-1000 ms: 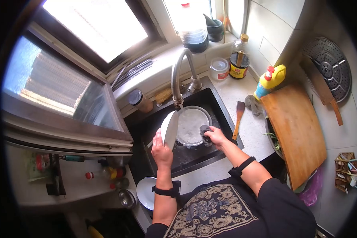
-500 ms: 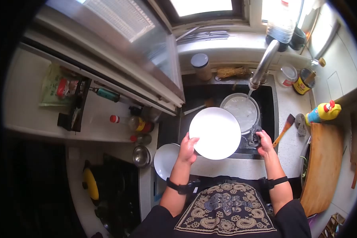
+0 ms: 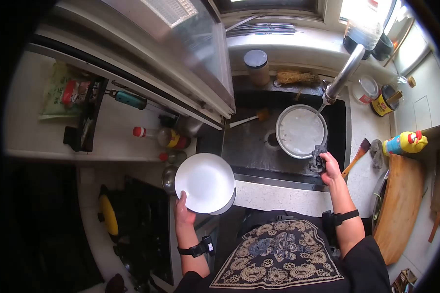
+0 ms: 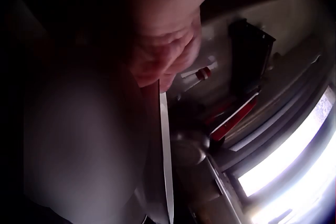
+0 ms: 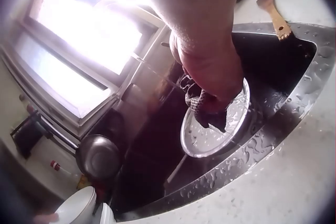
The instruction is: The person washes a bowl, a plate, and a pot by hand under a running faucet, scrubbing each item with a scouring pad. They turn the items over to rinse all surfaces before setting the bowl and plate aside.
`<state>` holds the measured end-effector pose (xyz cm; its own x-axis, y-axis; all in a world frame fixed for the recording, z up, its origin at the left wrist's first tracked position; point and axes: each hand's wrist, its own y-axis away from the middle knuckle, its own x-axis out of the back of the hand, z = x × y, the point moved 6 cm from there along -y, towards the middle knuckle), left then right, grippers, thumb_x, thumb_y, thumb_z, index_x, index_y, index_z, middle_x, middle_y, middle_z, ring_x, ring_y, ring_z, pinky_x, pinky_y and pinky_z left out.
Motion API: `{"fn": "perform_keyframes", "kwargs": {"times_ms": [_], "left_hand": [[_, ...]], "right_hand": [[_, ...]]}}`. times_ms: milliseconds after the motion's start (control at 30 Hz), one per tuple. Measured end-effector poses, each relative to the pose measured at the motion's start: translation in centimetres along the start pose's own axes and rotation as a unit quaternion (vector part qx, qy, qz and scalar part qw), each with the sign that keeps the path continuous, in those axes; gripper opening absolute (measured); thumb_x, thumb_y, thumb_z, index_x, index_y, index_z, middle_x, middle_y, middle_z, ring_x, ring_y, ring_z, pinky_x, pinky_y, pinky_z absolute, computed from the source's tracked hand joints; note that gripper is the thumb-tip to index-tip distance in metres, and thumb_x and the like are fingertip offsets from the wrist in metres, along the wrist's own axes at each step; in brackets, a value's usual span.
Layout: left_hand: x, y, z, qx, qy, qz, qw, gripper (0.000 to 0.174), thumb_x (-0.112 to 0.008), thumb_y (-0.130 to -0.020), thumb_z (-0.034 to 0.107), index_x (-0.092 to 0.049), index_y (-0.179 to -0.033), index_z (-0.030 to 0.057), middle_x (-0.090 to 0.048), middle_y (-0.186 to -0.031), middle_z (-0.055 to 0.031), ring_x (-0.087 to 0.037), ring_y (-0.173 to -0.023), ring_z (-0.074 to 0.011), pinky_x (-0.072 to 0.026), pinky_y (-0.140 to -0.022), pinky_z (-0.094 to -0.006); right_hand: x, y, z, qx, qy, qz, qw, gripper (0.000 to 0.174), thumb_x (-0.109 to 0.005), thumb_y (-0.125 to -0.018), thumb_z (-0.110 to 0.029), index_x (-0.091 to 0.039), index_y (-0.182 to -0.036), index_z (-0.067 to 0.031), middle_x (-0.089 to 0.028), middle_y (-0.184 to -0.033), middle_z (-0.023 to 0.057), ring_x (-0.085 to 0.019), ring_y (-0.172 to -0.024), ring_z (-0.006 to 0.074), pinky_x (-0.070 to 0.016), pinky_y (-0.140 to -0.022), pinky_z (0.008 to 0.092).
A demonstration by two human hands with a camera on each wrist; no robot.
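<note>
My left hand (image 3: 183, 213) holds a deep white plate (image 3: 205, 180) at its near left edge, thumb on top and the other fingers hidden beneath. Below it shows the rim of a second white plate (image 3: 228, 207), left of the sink. In the left wrist view the held plate (image 4: 167, 166) appears edge-on and dark. My right hand (image 3: 331, 169) grips a crumpled dark grey mesh cloth (image 3: 317, 161) over the near right rim of a round metal basin (image 3: 279, 143). Cloudy water fills the basin, and a thin stream runs into it from the faucet (image 3: 346, 73).
The basin stands in a black sink (image 3: 247, 146) beside a white-handled brush (image 3: 244, 120). A wooden spatula (image 3: 358, 155), a scrubber (image 3: 376, 154) and a yellow bottle (image 3: 401, 143) line the right counter near a cutting board (image 3: 401, 205). An open window sash (image 3: 200, 53) juts over the left side.
My left hand has carried the white plate from over the sink leftward to above the other plate, turning it flat. My right hand keeps its grip on the cloth near the basin rim.
</note>
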<state>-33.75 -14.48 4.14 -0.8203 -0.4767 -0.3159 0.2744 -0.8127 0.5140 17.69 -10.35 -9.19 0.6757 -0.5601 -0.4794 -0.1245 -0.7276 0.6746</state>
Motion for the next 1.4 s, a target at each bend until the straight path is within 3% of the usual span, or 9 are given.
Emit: {"fn": "perform_keyframes", "kwargs": {"times_ms": [533, 667, 800, 867, 1000, 1100, 1167, 1300, 1400], "left_hand": [[8.8, -0.6, -7.0, 0.044, 0.015, 0.162, 0.986, 0.055, -0.053, -0.097, 0.028, -0.037, -0.138, -0.0046, -0.050, -0.136, -0.0171, -0.049, -0.124, -0.0327, -0.0398, -0.104, -0.0482], [8.5, -0.2, -5.6, -0.039, -0.134, 0.214, 0.967, 0.042, -0.063, -0.092, 0.018, -0.050, -0.124, -0.0060, -0.062, -0.115, -0.0165, -0.063, -0.101, -0.0296, -0.0533, -0.085, -0.0435], [9.8, -1.4, -4.7, -0.103, -0.412, 0.210, 0.881, 0.028, -0.061, -0.089, 0.008, -0.059, -0.116, -0.0017, -0.066, -0.103, -0.0089, -0.062, -0.086, -0.0168, -0.0485, -0.077, -0.0305], [9.7, -1.4, -4.6, -0.077, -0.505, 0.219, 0.832, 0.032, -0.062, -0.086, 0.007, -0.058, -0.117, -0.0004, -0.066, -0.096, -0.0079, -0.061, -0.083, -0.0162, -0.0484, -0.076, -0.0306], [8.7, -0.7, -3.8, -0.095, -0.581, 0.228, 0.776, 0.037, -0.063, -0.082, 0.007, -0.056, -0.118, 0.0008, -0.062, -0.094, -0.0105, -0.060, -0.077, -0.0174, -0.0485, -0.073, -0.0314], [6.7, -0.3, -2.0, -0.155, -0.615, 0.238, 0.736, 0.038, -0.064, -0.083, 0.007, -0.055, -0.119, 0.0007, -0.059, -0.105, -0.0135, -0.059, -0.077, -0.0185, -0.0486, -0.071, -0.0318], [2.2, 0.3, -0.2, -0.160, -0.612, 0.176, 0.755, 0.036, -0.063, -0.084, 0.006, -0.055, -0.119, 0.0008, -0.056, -0.112, -0.0143, -0.059, -0.079, -0.0194, -0.0489, -0.072, -0.0315], [-6.0, 0.3, 0.2, -0.181, -0.587, 0.039, 0.789, 0.034, -0.062, -0.084, 0.004, -0.056, -0.118, 0.0015, -0.057, -0.114, -0.0127, -0.061, -0.083, -0.0204, -0.0498, -0.072, -0.0308], [-13.0, 0.8, -1.0, -0.151, -0.523, -0.096, 0.833, 0.032, -0.062, -0.085, 0.003, -0.058, -0.116, 0.0007, -0.058, -0.113, -0.0116, -0.062, -0.086, -0.0208, -0.0504, -0.072, -0.0300]], "right_hand": [[1.5, -3.3, -0.6, 0.001, 0.046, 0.011, 0.999, 0.008, -0.055, -0.088, -0.010, -0.062, -0.091, -0.0093, -0.064, -0.085, 0.0033, -0.063, -0.078, 0.0175, -0.0549, -0.071, 0.0370], [1.4, -4.2, -1.4, 0.002, 0.046, 0.034, 0.998, 0.015, -0.062, -0.091, -0.022, -0.063, -0.091, -0.0072, -0.064, -0.082, 0.0025, -0.061, -0.074, 0.0132, -0.0513, -0.068, 0.0305], [1.7, -5.7, -2.7, 0.025, 0.140, 0.063, 0.988, 0.039, -0.064, -0.090, -0.034, -0.061, -0.109, 0.0004, -0.067, -0.095, 0.0070, -0.063, -0.084, 0.0145, -0.0503, -0.076, 0.0294], [1.7, -5.8, -3.8, 0.061, 0.247, 0.128, 0.959, 0.060, -0.066, -0.087, -0.040, -0.054, -0.123, 0.0063, -0.067, -0.105, 0.0117, -0.064, -0.089, 0.0185, -0.0491, -0.082, 0.0320], [2.3, -7.9, -4.3, 0.028, 0.436, 0.115, 0.892, 0.065, -0.062, -0.085, -0.054, -0.064, -0.111, 0.0051, -0.068, -0.105, 0.0180, -0.064, -0.100, 0.0219, -0.0472, -0.088, 0.0332], [1.7, -8.4, -5.3, 0.036, 0.577, 0.157, 0.801, 0.040, -0.060, -0.085, -0.041, -0.070, -0.104, -0.0068, -0.068, -0.105, 0.0176, -0.064, -0.105, 0.0304, -0.0485, -0.090, 0.0372], [-1.1, -6.7, -7.1, 0.038, 0.678, 0.160, 0.716, 0.032, -0.058, -0.081, -0.022, -0.067, -0.110, -0.0153, -0.066, -0.111, 0.0157, -0.062, -0.105, 0.0359, -0.0494, -0.090, 0.0424], [-3.5, -8.1, -5.8, 0.160, 0.816, 0.022, 0.555, 0.047, -0.056, -0.078, -0.011, -0.052, -0.125, -0.0131, -0.054, -0.126, 0.0160, -0.063, -0.099, 0.0396, -0.0512, -0.084, 0.0492], [-4.2, -8.9, -5.5, 0.149, 0.836, 0.028, 0.528, 0.053, -0.056, -0.078, -0.010, -0.042, -0.129, -0.0097, -0.049, -0.129, 0.0171, -0.063, -0.097, 0.0411, -0.0511, -0.082, 0.0514]]}}
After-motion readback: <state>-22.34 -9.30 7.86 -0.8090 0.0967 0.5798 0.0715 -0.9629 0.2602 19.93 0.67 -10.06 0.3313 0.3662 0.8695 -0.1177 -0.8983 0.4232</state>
